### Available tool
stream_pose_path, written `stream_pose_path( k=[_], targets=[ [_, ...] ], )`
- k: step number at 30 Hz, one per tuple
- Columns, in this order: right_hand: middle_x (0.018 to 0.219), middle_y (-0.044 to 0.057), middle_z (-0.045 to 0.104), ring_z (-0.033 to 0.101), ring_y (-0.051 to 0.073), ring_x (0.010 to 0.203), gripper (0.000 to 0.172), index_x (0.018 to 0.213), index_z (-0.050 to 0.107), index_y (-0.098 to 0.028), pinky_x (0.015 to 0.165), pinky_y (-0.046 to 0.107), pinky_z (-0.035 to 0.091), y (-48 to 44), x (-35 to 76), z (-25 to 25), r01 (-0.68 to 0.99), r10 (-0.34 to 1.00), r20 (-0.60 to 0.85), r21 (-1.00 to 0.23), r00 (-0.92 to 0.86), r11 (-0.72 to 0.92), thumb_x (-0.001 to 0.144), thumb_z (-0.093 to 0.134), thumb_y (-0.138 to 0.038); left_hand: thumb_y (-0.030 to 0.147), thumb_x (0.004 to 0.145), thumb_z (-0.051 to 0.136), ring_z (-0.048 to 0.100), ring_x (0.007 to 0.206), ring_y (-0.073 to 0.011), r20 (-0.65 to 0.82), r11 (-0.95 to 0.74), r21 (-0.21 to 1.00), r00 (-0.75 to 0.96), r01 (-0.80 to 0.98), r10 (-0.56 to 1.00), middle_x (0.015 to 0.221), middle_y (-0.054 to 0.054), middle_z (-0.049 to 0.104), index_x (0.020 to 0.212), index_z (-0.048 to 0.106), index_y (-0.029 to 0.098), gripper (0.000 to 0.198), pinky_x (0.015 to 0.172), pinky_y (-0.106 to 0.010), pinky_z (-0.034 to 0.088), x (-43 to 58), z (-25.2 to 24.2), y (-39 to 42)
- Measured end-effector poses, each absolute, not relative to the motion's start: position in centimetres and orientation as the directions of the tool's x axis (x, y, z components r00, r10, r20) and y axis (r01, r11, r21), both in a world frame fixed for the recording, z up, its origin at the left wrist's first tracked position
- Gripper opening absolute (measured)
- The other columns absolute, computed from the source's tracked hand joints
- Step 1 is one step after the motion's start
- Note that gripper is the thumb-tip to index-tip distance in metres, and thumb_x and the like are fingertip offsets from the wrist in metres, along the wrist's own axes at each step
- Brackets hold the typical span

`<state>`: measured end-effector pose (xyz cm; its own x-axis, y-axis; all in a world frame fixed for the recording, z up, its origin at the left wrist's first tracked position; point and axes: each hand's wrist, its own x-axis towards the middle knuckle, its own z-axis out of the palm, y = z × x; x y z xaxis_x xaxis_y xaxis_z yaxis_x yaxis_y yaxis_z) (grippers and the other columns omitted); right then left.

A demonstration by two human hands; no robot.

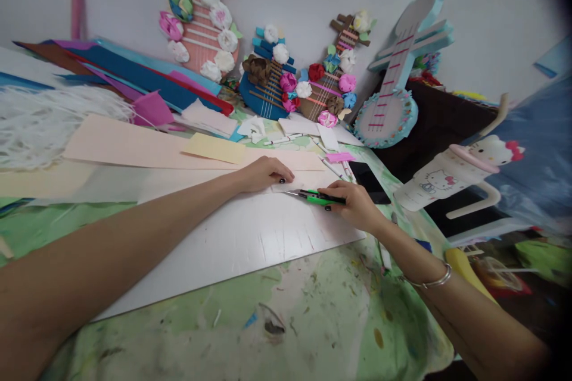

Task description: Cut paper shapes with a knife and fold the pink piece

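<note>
My right hand point(355, 205) grips a green and black utility knife point(315, 196), its blade out and pointing left. The blade tip lies at a small pale piece of paper point(277, 189) on the white board point(250, 232). Just left of the tip, my left hand point(263, 175) has its fingers bent together and pressed down on that paper; the hand hides part of it. Thin cut marks run across the board in front of both hands. Behind my left hand lie a long pale pink sheet point(147, 146) and a yellow paper strip point(213, 149).
Paper-flowered model instruments point(263, 92) lean on the wall. White pens point(286, 139), a black phone point(370, 181) and a tumbler point(440, 178) stand or lie at the right. White shredded paper point(53, 122) and coloured sheets point(147, 77) fill the left. A stained green cover point(313, 315) spreads in front.
</note>
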<state>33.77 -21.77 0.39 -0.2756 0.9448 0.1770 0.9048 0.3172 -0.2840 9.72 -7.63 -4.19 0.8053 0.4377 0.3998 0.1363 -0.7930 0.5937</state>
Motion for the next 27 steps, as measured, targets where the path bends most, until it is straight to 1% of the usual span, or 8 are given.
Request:
stream_pose_path(
  k=[5,9,14,17,27],
  targets=[
    [0.102,0.006,0.071,0.066,0.022,0.09,0.047,0.109,0.074,-0.026,0.082,0.031,0.049,-22.2,34.6,0.4,0.908,0.949,0.168,-0.286,-0.268,0.307,0.069,0.063,-0.004,0.004,0.082,0.053,0.066,0.102,-0.0162,0.401,-0.793,0.594,0.805,0.134,0.437,0.106,-0.004,0.073,0.094,0.076,0.019,0.029,0.092,-0.026,0.048,9.8,-4.2,-7.6],
    [0.102,0.007,0.071,0.066,0.023,0.09,0.047,0.11,0.074,-0.023,0.084,0.031,0.049,-21.9,34.2,0.4,0.906,0.947,0.17,-0.285,-0.274,0.313,0.069,0.063,-0.003,0.006,0.083,0.053,0.067,0.1,-0.0155,0.402,-0.787,0.602,0.8,0.136,0.446,0.105,-0.005,0.074,0.094,0.076,0.018,0.028,0.091,-0.025,0.049,9.7,-4.2,-7.6],
    [0.101,0.008,0.071,0.066,0.023,0.091,0.049,0.114,0.072,-0.021,0.083,0.031,0.05,-21.0,33.0,0.3,0.902,0.942,0.178,-0.284,-0.283,0.325,0.069,0.064,-0.002,0.008,0.084,0.053,0.067,0.099,-0.0138,0.406,-0.782,0.607,0.792,0.14,0.457,0.104,-0.002,0.074,0.095,0.076,0.021,0.028,0.09,-0.023,0.05,9.7,-4.2,-7.6],
    [0.1,0.007,0.071,0.066,0.023,0.091,0.049,0.112,0.073,-0.023,0.084,0.032,0.05,-20.8,32.8,0.3,0.9,0.941,0.179,-0.284,-0.288,0.329,0.068,0.065,-0.002,0.007,0.083,0.054,0.067,0.1,-0.0141,0.406,-0.782,0.607,0.792,0.139,0.456,0.104,-0.002,0.074,0.095,0.076,0.021,0.028,0.09,-0.023,0.05,9.6,-4.3,-7.6],
    [0.102,0.006,0.07,0.065,0.021,0.09,0.052,0.115,0.072,-0.021,0.083,0.03,0.048,-21.2,33.4,0.3,0.911,0.953,0.158,-0.287,-0.258,0.295,0.069,0.064,0.002,0.006,0.082,0.053,0.067,0.099,-0.0143,0.404,-0.779,0.61,0.79,0.143,0.462,0.103,-0.002,0.074,0.094,0.076,0.021,0.03,0.09,-0.024,0.05,9.7,-4.3,-7.5]
  ],
)
